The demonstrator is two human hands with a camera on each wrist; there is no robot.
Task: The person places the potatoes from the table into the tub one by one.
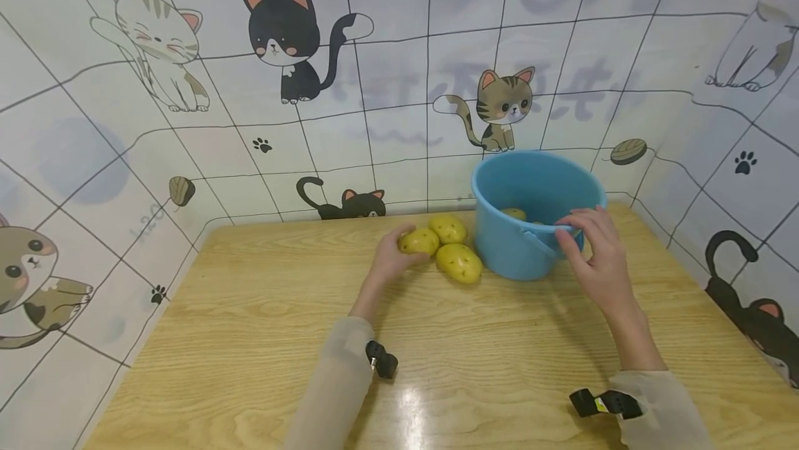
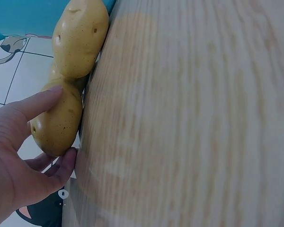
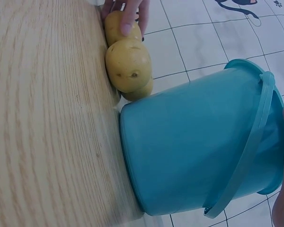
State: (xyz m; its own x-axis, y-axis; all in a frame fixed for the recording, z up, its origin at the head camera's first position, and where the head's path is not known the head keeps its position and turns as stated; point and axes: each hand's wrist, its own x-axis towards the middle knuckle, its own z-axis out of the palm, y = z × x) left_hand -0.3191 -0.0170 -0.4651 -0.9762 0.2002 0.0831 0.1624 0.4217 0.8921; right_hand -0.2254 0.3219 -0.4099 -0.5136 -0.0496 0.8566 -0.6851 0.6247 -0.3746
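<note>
Barely started by the looks of it — one potato [image 1: 514, 213] down in the blue bucket [image 1: 518, 249], three out on the wooden table [image 1: 250, 339], left hand [image 1: 392, 259] wrapped round the nearest potato [image 1: 419, 241], right hand [image 1: 593, 256] loosely steadying the rim.

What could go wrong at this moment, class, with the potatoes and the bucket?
The left hand grips one potato touching two others; lifting it might roll them. The right hand only rests on the blue bucket rim, so a dropped potato might shift or tip it.
</note>
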